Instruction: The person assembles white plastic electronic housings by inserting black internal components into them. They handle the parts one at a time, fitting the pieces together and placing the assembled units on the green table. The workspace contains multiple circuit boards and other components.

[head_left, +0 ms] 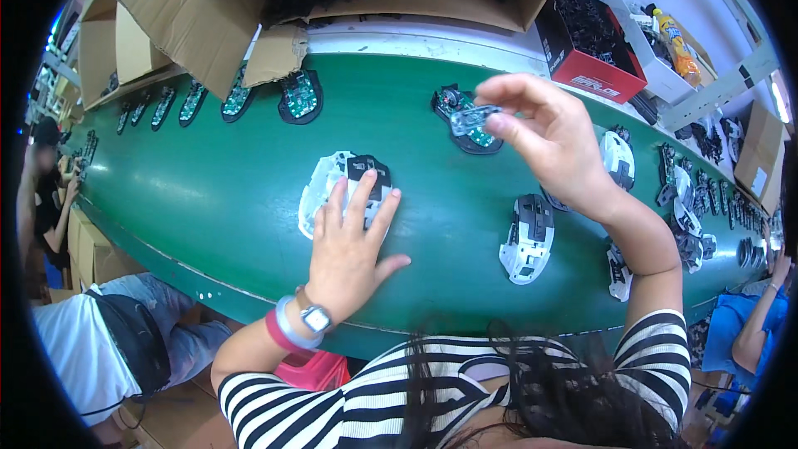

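My left hand [345, 249] lies with spread fingers over two computer mouse shells. One is a white open shell [314, 191]; beside it is a black and white top shell [381, 175], partly hidden under my fingers. My right hand [555, 137] pinches a small clear plastic part [467, 122] between thumb and fingertips. Behind that part, on the green bench, lies a dark mouse base [478, 148] with a green circuit board. A black and white mouse shell [529, 237] stands nearer to me, right of centre.
Mouse bases with boards [300, 98] line the green bench [199, 208] at back left. Mouse parts [687, 204] crowd the right. Behind stand a cardboard box [416, 15] and a red and black box [594, 54] of dark parts. Other people sit at both sides.
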The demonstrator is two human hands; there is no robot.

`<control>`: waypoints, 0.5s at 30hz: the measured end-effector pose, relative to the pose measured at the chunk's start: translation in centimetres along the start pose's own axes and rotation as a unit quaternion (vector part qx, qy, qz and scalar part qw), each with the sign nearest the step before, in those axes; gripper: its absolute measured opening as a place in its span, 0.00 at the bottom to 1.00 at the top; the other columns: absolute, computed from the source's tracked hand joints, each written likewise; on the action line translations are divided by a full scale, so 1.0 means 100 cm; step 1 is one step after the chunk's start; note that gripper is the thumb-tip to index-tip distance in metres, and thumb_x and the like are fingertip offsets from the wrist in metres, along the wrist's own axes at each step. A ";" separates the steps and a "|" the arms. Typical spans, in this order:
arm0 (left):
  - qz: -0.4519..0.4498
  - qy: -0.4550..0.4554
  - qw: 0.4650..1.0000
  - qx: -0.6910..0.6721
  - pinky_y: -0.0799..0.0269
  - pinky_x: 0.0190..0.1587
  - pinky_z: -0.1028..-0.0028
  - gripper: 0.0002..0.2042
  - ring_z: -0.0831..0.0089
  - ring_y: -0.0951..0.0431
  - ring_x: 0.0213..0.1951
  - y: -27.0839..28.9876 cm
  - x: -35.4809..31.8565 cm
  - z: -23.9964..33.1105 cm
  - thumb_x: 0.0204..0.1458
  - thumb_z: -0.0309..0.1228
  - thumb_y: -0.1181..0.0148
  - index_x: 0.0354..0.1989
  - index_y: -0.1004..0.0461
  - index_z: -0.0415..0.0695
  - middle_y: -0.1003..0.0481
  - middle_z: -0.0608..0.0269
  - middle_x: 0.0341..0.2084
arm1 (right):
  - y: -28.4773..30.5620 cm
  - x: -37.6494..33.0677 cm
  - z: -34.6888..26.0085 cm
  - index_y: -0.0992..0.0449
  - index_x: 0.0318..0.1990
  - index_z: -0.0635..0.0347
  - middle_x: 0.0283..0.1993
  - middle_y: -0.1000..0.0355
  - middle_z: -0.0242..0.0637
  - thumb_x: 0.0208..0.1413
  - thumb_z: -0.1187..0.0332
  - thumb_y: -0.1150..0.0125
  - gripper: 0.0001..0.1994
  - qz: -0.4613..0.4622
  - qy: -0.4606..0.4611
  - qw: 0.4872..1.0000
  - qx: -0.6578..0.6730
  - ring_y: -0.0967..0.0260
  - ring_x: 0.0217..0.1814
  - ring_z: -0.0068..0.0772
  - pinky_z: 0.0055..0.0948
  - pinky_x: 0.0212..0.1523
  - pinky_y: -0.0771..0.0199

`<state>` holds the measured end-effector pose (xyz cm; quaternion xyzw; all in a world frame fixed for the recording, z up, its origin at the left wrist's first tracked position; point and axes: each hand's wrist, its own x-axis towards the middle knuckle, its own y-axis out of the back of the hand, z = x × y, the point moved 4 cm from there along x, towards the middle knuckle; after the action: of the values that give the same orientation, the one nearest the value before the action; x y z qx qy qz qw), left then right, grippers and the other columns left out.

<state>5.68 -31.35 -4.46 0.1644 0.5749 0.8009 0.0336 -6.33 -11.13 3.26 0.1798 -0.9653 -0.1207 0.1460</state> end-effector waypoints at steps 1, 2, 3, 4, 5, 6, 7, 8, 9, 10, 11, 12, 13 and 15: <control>0.013 -0.003 1.000 -0.006 0.39 0.60 0.51 0.32 0.46 0.37 0.62 0.000 0.001 -0.004 0.39 0.27 0.29 0.58 0.30 0.49 0.38 0.49 0.62 | -0.002 0.000 -0.002 0.24 0.42 0.68 0.40 0.26 0.35 0.57 0.77 0.41 0.07 -0.027 -0.015 1.000 0.004 0.29 0.43 0.24 0.24 0.45 0.26; 0.027 -0.005 1.000 -0.012 0.38 0.60 0.53 0.33 0.45 0.36 0.61 0.000 0.001 -0.010 0.39 0.25 0.30 0.59 0.31 0.48 0.37 0.49 0.61 | -0.004 0.000 -0.005 0.24 0.42 0.69 0.41 0.26 0.35 0.57 0.76 0.40 0.07 -0.055 -0.030 0.998 0.009 0.29 0.44 0.22 0.23 0.44 0.26; 0.040 -0.007 0.999 -0.018 0.37 0.60 0.56 0.34 0.45 0.36 0.61 0.005 0.000 -0.016 0.38 0.23 0.30 0.60 0.32 0.47 0.37 0.49 0.61 | -0.006 0.000 -0.006 0.24 0.42 0.69 0.42 0.26 0.34 0.58 0.76 0.40 0.07 -0.083 -0.045 0.995 0.013 0.30 0.45 0.21 0.23 0.44 0.26; 0.057 -0.001 0.998 -0.025 0.36 0.60 0.59 0.34 0.46 0.34 0.60 0.012 -0.003 -0.024 0.37 0.19 0.32 0.60 0.32 0.45 0.37 0.48 0.61 | -0.006 -0.004 -0.005 0.23 0.41 0.68 0.43 0.27 0.36 0.56 0.76 0.38 0.07 -0.086 0.001 0.996 0.021 0.29 0.44 0.22 0.23 0.43 0.26; 0.062 0.020 0.997 -0.036 0.37 0.62 0.59 0.33 0.46 0.35 0.61 0.017 -0.009 -0.034 0.38 0.18 0.33 0.59 0.31 0.45 0.37 0.47 0.62 | -0.006 -0.009 -0.006 0.22 0.41 0.67 0.43 0.27 0.36 0.55 0.76 0.38 0.07 -0.092 0.021 0.996 -0.011 0.29 0.44 0.23 0.23 0.43 0.26; 0.088 0.043 0.993 -0.062 0.38 0.63 0.59 0.33 0.47 0.35 0.62 0.025 -0.017 -0.042 0.38 0.17 0.34 0.59 0.31 0.44 0.37 0.47 0.62 | -0.003 -0.016 -0.010 0.22 0.40 0.66 0.43 0.27 0.37 0.54 0.76 0.37 0.07 -0.098 0.041 0.993 -0.042 0.29 0.44 0.23 0.23 0.42 0.26; 0.113 0.062 0.988 -0.091 0.39 0.64 0.59 0.33 0.47 0.36 0.63 0.030 -0.023 -0.049 0.38 0.16 0.34 0.58 0.31 0.44 0.37 0.46 0.62 | 0.001 -0.023 -0.011 0.21 0.40 0.66 0.43 0.27 0.37 0.54 0.76 0.36 0.07 -0.100 0.059 0.990 -0.077 0.29 0.44 0.24 0.23 0.41 0.26; 0.153 0.062 0.985 -0.060 0.40 0.64 0.60 0.32 0.48 0.37 0.64 0.042 -0.026 -0.050 0.37 0.15 0.35 0.58 0.30 0.43 0.37 0.46 0.62 | 0.007 -0.028 -0.005 0.20 0.39 0.64 0.41 0.26 0.37 0.53 0.76 0.35 0.07 -0.086 0.062 0.990 -0.097 0.28 0.41 0.25 0.22 0.40 0.26; 0.169 0.061 0.984 0.014 0.40 0.64 0.60 0.33 0.47 0.37 0.64 0.054 -0.028 -0.048 0.37 0.15 0.35 0.58 0.30 0.43 0.38 0.46 0.62 | 0.011 -0.036 -0.002 0.20 0.39 0.64 0.40 0.26 0.36 0.52 0.76 0.35 0.07 -0.085 0.041 0.990 -0.103 0.28 0.40 0.25 0.22 0.39 0.26; 0.180 0.064 0.981 0.038 0.41 0.65 0.60 0.35 0.47 0.37 0.64 0.061 -0.029 -0.050 0.37 0.15 0.35 0.60 0.32 0.43 0.38 0.46 0.62 | 0.016 -0.042 -0.001 0.20 0.39 0.64 0.39 0.26 0.36 0.52 0.75 0.35 0.06 -0.085 0.023 0.990 -0.109 0.28 0.39 0.25 0.22 0.39 0.26; 0.190 0.065 0.978 0.062 0.41 0.65 0.60 0.37 0.47 0.37 0.64 0.067 -0.030 -0.051 0.37 0.15 0.35 0.62 0.35 0.44 0.38 0.47 0.62 | 0.019 -0.046 0.001 0.20 0.38 0.64 0.37 0.26 0.35 0.52 0.75 0.35 0.06 -0.083 0.004 0.990 -0.117 0.28 0.38 0.25 0.22 0.38 0.26; 0.216 0.064 0.973 0.042 0.41 0.65 0.60 0.38 0.49 0.37 0.63 0.071 -0.030 -0.049 0.37 0.17 0.34 0.63 0.37 0.43 0.38 0.46 0.62 | 0.021 -0.046 0.005 0.20 0.37 0.65 0.35 0.26 0.35 0.52 0.75 0.35 0.06 -0.075 0.030 0.984 -0.157 0.27 0.36 0.24 0.22 0.37 0.26; 0.244 0.060 0.968 0.020 0.40 0.64 0.61 0.39 0.50 0.36 0.62 0.074 -0.029 -0.046 0.38 0.19 0.33 0.65 0.40 0.42 0.39 0.46 0.61 | 0.021 -0.047 0.005 0.20 0.37 0.65 0.36 0.26 0.35 0.52 0.75 0.35 0.06 -0.076 0.008 0.987 -0.140 0.27 0.37 0.24 0.22 0.38 0.26; 0.258 0.068 0.957 -0.112 0.41 0.64 0.62 0.42 0.53 0.36 0.62 0.071 -0.025 -0.044 0.39 0.23 0.30 0.66 0.44 0.40 0.39 0.46 0.61 | 0.018 -0.048 0.004 0.21 0.37 0.65 0.37 0.25 0.37 0.52 0.76 0.35 0.05 -0.074 -0.037 0.991 -0.107 0.27 0.37 0.23 0.22 0.38 0.26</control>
<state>7.62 -38.35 0.34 0.2474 0.4206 0.8507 -0.1957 -2.73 -7.59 2.23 0.2298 -0.9354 -0.2406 0.1193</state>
